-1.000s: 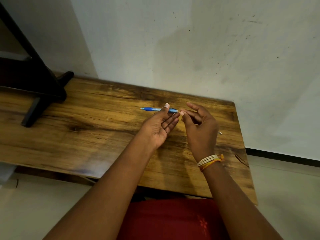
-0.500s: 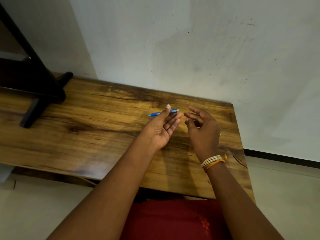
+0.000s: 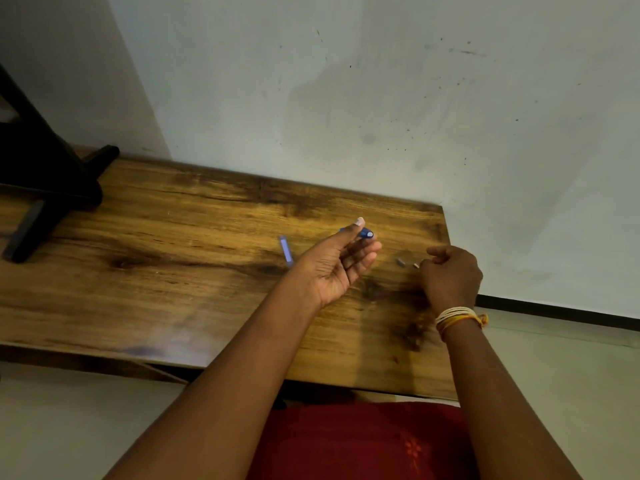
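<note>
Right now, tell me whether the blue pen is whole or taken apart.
Apart, it seems: the left hand holds the blue pen, while two small loose parts lie on the table by the right hand.

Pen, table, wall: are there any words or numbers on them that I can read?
None can be read.
The pen in the left hand is too small and blurred to show any print.
The table has only wood grain, the wall only dark specks.
The red cloth bears an orange pattern, no letters.
</note>
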Demonstrator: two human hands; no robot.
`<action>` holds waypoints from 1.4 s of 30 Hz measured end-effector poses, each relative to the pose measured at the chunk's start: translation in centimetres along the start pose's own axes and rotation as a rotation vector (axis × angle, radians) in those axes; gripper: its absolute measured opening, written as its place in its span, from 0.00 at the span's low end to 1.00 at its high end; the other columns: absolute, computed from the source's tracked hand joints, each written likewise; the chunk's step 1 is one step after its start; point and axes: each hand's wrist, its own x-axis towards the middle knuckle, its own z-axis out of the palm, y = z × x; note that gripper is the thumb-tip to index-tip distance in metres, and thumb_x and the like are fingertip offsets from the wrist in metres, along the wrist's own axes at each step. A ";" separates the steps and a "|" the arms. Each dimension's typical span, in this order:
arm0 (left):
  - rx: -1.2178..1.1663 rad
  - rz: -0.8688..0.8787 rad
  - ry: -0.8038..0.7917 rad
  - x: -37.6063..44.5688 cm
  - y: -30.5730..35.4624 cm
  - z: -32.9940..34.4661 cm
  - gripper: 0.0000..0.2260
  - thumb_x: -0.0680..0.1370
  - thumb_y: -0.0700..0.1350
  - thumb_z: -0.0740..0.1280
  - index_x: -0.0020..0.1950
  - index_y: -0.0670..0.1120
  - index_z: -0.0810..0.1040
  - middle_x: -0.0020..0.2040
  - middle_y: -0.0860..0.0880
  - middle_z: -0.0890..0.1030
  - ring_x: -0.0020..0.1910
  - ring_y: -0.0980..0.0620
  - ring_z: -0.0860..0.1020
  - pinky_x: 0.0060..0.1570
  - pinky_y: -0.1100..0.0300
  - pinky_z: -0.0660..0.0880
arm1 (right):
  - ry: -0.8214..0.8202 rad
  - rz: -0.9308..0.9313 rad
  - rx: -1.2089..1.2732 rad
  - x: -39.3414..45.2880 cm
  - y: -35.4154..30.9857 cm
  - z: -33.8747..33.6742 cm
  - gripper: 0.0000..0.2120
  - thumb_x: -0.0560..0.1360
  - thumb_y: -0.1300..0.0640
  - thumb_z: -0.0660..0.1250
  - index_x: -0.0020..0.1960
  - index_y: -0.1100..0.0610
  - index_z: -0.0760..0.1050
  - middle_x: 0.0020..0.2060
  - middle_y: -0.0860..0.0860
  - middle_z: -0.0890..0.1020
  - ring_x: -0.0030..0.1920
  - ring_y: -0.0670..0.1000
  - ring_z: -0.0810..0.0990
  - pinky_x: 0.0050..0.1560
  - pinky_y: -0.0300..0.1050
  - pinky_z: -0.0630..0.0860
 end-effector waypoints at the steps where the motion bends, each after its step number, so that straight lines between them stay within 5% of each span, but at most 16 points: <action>1: 0.003 -0.003 0.002 0.1 -0.1 0.1 0.08 0.76 0.44 0.69 0.41 0.39 0.79 0.31 0.46 0.84 0.29 0.55 0.83 0.28 0.65 0.79 | -0.015 0.004 -0.010 0.0 0.2 0.1 0.12 0.74 0.63 0.67 0.56 0.60 0.81 0.52 0.59 0.83 0.51 0.57 0.81 0.51 0.42 0.73; 4: 0.009 -0.008 0.012 0.3 -0.5 0.3 0.08 0.76 0.44 0.69 0.42 0.39 0.79 0.31 0.46 0.84 0.30 0.54 0.83 0.29 0.65 0.80 | -0.079 0.003 -0.021 0.0 0.7 0.4 0.12 0.75 0.61 0.67 0.57 0.60 0.81 0.54 0.59 0.83 0.53 0.58 0.80 0.55 0.47 0.75; 16: -0.007 -0.007 0.004 0.4 -0.2 -0.4 0.09 0.75 0.44 0.70 0.43 0.38 0.80 0.33 0.44 0.84 0.32 0.53 0.84 0.29 0.64 0.80 | -0.045 -0.097 -0.126 -0.7 0.2 0.9 0.07 0.75 0.58 0.68 0.48 0.61 0.82 0.43 0.57 0.83 0.39 0.52 0.78 0.43 0.39 0.71; 20: -0.039 0.058 0.057 0.6 0.2 -0.6 0.07 0.76 0.42 0.69 0.45 0.37 0.78 0.34 0.41 0.85 0.33 0.51 0.84 0.31 0.63 0.81 | -0.094 -0.139 0.123 -1.3 -1.5 1.1 0.06 0.75 0.56 0.69 0.48 0.57 0.82 0.40 0.49 0.81 0.37 0.40 0.74 0.36 0.32 0.68; 23: -0.087 0.108 0.090 0.8 0.6 -0.9 0.06 0.77 0.40 0.68 0.44 0.38 0.77 0.34 0.41 0.85 0.34 0.51 0.85 0.34 0.62 0.82 | -0.211 -0.113 0.454 -2.2 -2.9 1.5 0.01 0.74 0.58 0.71 0.44 0.55 0.81 0.36 0.51 0.83 0.33 0.45 0.80 0.35 0.40 0.77; 28: -0.105 0.142 0.126 1.0 0.7 -1.4 0.05 0.76 0.40 0.69 0.46 0.38 0.77 0.37 0.41 0.85 0.37 0.50 0.85 0.39 0.60 0.82 | -0.410 0.053 0.892 -3.0 -3.9 1.6 0.02 0.73 0.64 0.71 0.46 0.60 0.81 0.36 0.53 0.84 0.33 0.47 0.81 0.33 0.41 0.78; 42: -0.068 0.151 0.129 1.0 0.6 -1.5 0.05 0.75 0.39 0.69 0.45 0.38 0.77 0.35 0.42 0.85 0.36 0.52 0.85 0.36 0.61 0.82 | -0.468 -0.092 0.811 -3.4 -4.3 1.7 0.05 0.76 0.63 0.68 0.50 0.62 0.80 0.38 0.54 0.83 0.36 0.47 0.81 0.37 0.42 0.80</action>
